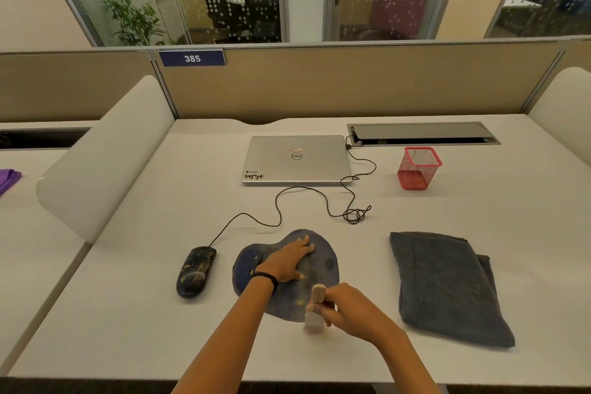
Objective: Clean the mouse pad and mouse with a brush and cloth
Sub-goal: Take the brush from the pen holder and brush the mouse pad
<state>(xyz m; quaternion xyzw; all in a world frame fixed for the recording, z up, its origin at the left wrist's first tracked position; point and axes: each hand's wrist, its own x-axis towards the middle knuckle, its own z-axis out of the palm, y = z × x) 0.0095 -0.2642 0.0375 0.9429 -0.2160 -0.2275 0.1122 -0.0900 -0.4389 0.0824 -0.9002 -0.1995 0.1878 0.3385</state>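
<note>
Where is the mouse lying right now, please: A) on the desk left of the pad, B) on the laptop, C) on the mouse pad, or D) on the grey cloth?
A: the mouse lies on the desk left of the mouse pad, apart from it; the left hand presses the pad, the right hand holds the brush.

Bare forearms, thin black band point(266, 277) at wrist of left hand point(287, 261)
</note>
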